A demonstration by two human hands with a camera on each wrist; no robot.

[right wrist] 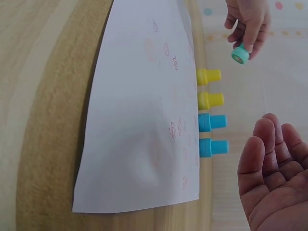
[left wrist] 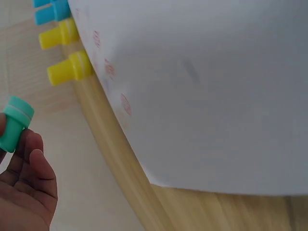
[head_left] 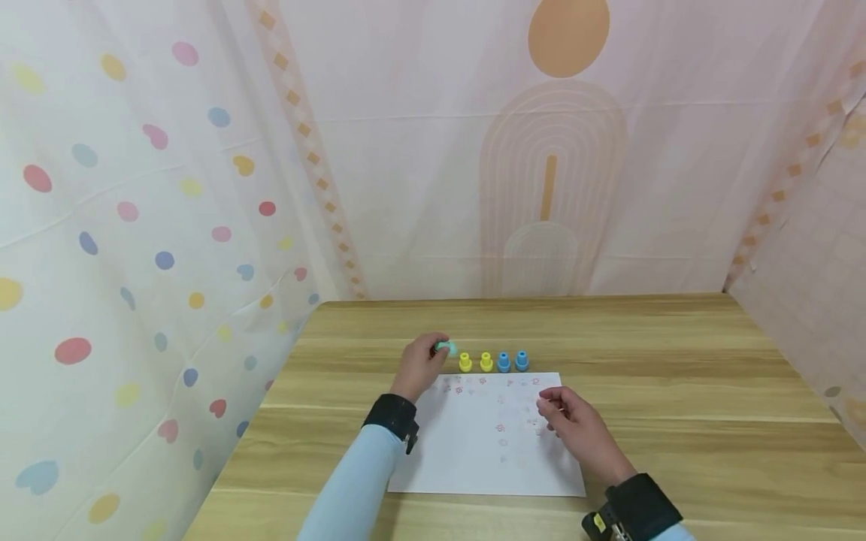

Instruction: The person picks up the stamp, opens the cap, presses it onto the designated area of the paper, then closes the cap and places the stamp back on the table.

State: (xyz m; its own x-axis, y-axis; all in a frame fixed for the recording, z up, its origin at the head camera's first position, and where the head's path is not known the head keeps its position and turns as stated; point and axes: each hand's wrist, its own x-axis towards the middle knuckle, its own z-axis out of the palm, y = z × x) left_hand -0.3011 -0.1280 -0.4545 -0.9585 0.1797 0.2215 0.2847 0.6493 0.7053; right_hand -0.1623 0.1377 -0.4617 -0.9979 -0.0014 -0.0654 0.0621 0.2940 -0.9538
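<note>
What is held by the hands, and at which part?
The left hand pinches a green stamp round its body. The right hand holds nothing.

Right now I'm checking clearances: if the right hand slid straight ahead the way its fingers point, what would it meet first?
Judging from the head view, the right hand, over the stamped white paper sheet, would probably meet the two blue plastic stampers standing just past its far edge; depth is unclear.

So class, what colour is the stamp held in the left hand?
Teal green stamp, pinched by the left hand; the right wrist view shows it best.
</note>
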